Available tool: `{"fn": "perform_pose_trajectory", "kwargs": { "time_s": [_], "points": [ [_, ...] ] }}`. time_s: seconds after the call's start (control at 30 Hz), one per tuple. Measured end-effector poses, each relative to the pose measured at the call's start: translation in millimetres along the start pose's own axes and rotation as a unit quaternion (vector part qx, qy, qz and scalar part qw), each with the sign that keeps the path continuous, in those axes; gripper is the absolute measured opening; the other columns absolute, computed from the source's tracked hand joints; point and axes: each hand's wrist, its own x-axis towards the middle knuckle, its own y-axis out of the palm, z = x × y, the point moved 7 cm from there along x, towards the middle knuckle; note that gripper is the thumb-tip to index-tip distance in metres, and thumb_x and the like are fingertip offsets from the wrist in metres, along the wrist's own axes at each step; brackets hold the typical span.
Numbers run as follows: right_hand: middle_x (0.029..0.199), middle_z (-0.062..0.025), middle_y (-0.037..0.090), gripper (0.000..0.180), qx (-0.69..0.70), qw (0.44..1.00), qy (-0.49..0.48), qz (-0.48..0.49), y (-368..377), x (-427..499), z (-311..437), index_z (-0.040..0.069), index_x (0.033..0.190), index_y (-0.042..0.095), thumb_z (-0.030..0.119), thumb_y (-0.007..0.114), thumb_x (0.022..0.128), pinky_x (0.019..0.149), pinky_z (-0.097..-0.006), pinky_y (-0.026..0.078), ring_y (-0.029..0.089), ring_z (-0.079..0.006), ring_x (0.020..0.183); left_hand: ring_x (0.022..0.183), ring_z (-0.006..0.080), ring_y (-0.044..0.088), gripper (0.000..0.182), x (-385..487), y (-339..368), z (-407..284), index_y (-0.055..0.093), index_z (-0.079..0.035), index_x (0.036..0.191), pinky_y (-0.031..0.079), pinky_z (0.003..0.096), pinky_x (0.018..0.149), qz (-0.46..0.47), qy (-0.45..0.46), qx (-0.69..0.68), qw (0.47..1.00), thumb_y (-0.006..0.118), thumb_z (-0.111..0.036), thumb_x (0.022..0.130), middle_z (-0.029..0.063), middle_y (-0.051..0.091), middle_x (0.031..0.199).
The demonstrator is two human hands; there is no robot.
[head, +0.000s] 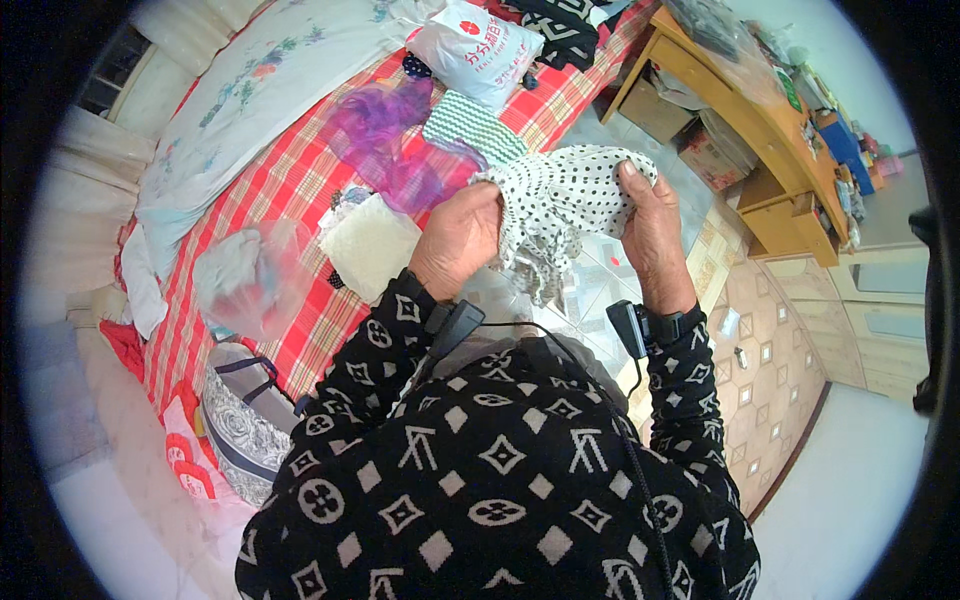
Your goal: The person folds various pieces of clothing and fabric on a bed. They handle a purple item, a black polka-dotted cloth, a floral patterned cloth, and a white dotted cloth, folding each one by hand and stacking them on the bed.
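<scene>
Between my two hands a white cloth garment with black polka dots [574,187] is stretched out, its gathered, ruffled part hanging below. My left hand [461,236] grips its elastic-looking edge. My right hand [652,225] pinches the far end, thumb on top. Just beyond the cloth, a green-and-white zigzag cloth [474,129] and a sheer purple scarf [382,142] lie on the red plaid bed cover [300,300]. A folded cream cloth [371,246] rests on the bed to the left of my left hand.
A white plastic bag [480,56] bearing writing sits farther up the bed. At left are a clear plastic bag with cloth inside [251,277] and a patterned fabric bag [240,427]. A wooden desk [750,112] with boxes beneath stands at right, beyond the tiled floor [757,337].
</scene>
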Motion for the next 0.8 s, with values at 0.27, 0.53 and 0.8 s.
{"fn": "perform_pose_trajectory", "kwargs": {
  "time_s": [0.27, 0.53, 0.8],
  "points": [
    [0.096, -0.0061, 0.072, 0.014, -0.030, 0.998, -0.055, -0.012, 26.7, -20.8, 0.9, 0.002, 0.106, 0.068, 0.010, 0.063, 0.096, 0.076, -0.0289, 0.055, 0.067, -0.0132, 0.082, 0.119, 0.0191, 0.058, 0.047, -10.8, 15.5, -23.3, 0.054, 0.002, 0.131, 0.041, 0.0347, 0.106, -0.012, 0.005, 0.259, 0.966, 0.070, -0.009, 0.087, 0.0094, 0.063, 0.128],
    [0.099, -0.0074, 0.072, 0.013, 0.020, 0.992, -0.112, -0.052, 10.9, -37.2, 9.0, 0.002, 0.106, 0.068, 0.007, 0.061, 0.096, 0.080, -0.0308, 0.055, 0.068, -0.0155, 0.088, 0.113, 0.0170, 0.061, 0.048, -21.4, 19.1, -30.6, 0.054, -0.001, 0.133, 0.044, 0.0339, 0.102, -0.015, -0.042, 0.299, 0.953, 0.067, -0.001, 0.086, 0.0068, 0.065, 0.124],
    [0.124, -0.0102, 0.066, 0.044, 0.121, 0.982, 0.050, 0.138, 48.8, -70.2, -48.8, 0.001, 0.131, 0.056, -0.003, 0.059, 0.087, 0.096, -0.0348, 0.051, 0.064, -0.0223, 0.112, 0.117, 0.0189, 0.059, 0.068, -35.6, 52.8, -38.0, 0.048, -0.001, 0.137, 0.043, 0.0349, 0.103, 0.037, -0.061, 0.298, 0.952, 0.075, -0.004, 0.075, 0.0080, 0.063, 0.126]
  ]
}}
